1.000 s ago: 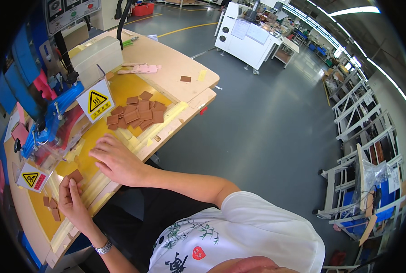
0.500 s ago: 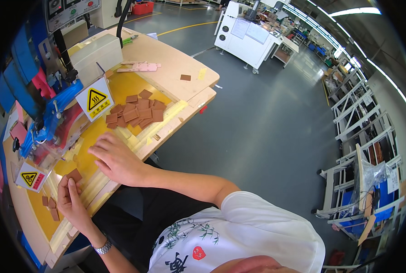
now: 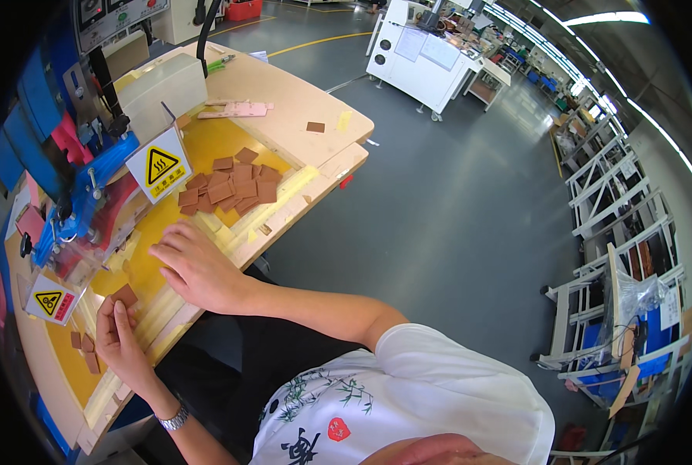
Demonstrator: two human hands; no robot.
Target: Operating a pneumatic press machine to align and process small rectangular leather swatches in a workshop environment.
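Observation:
Between the thumb and fingers of my left hand is a small brown square piece, held near the front edge of the yellow work surface. My right hand rests over the yellow surface to the right, its fingers loosely bent, thumb apart from them, and nothing visible in it. Just beyond that hand lies a heap of similar brown squares. A few brown pieces lie at the left, beside my left hand.
A blue machine with clear guards stands behind my hands. A hot-surface warning sign and another warning sign hang on it. Farther back are a pink strip, a single brown square and green-handled tool.
Both hands keep nearly the same pose, and the brown square stays in my left hand. The whole view has shifted very slightly.

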